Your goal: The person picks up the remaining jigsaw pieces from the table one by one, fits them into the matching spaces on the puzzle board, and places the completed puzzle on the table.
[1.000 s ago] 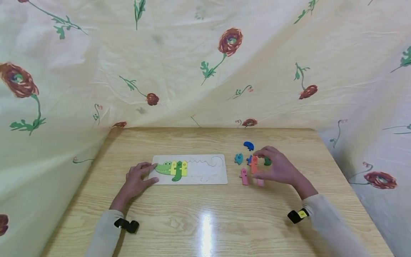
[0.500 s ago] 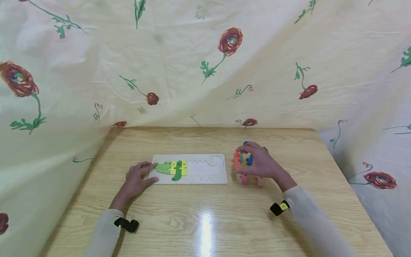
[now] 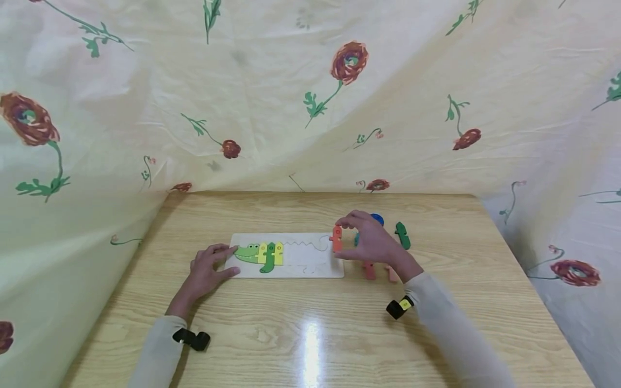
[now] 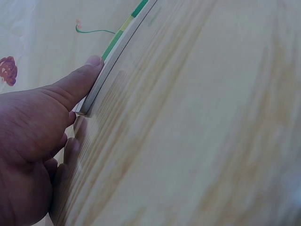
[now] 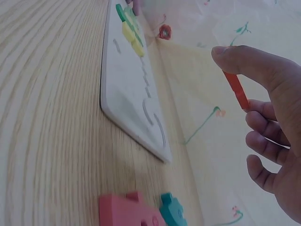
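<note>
Red piece [image 5: 237, 89] in right hand [image 5: 288, 122], near white board [image 5: 126, 84]

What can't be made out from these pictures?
Head view: teal piece, mostly hidden by the right hand.
Head view: red piece, its mark too small to read.
Right wrist view: pink piece, cut off by the bottom edge.
Left wrist view: puzzle board, cut off by the top edge.

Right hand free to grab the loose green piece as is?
Probably not yet: the right hand pinches a red-orange piece, though nothing appears to cover the loose green piece.
</note>
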`<state>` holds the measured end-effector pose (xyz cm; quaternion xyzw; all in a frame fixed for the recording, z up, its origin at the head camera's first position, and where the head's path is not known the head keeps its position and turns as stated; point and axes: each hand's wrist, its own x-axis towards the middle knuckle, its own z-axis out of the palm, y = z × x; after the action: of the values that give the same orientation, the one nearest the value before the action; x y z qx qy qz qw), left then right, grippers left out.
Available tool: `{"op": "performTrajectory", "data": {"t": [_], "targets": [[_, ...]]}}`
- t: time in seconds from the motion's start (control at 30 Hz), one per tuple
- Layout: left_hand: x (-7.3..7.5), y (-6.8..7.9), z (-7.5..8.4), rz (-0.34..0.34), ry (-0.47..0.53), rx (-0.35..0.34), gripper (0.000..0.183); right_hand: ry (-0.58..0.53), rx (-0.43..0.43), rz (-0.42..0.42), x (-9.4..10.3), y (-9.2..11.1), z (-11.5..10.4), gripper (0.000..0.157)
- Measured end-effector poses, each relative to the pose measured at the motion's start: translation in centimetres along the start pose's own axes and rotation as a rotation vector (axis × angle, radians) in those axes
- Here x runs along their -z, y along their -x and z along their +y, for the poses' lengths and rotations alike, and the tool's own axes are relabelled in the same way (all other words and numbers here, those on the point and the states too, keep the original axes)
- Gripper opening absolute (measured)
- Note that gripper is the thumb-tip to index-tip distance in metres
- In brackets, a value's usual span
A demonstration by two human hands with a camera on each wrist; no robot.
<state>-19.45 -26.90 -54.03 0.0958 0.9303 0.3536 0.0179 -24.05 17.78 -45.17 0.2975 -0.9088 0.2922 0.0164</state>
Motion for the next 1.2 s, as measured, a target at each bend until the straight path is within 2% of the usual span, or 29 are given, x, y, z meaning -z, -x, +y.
{"op": "performTrajectory", "data": {"t": [0.5, 0.87, 1.2], "targets": [[0.0, 0.0, 0.0, 0.002, 0.013, -0.009, 0.066, -0.023, -0.013, 0.004, -2.6, -2.9, -1.5, 0.072], [0.0, 0.0, 0.0, -0.003, -0.003, 0.001, 0.066, -0.09, -0.038, -0.013, -5.2, -4.1, -2.4, 0.07], [-0.1, -0.1, -0.2, -0.003, -0.001, 0.008, 0.067, -0.077, -0.066, -0.051, -7.5, -5.1, -3.6, 0.07]]}}
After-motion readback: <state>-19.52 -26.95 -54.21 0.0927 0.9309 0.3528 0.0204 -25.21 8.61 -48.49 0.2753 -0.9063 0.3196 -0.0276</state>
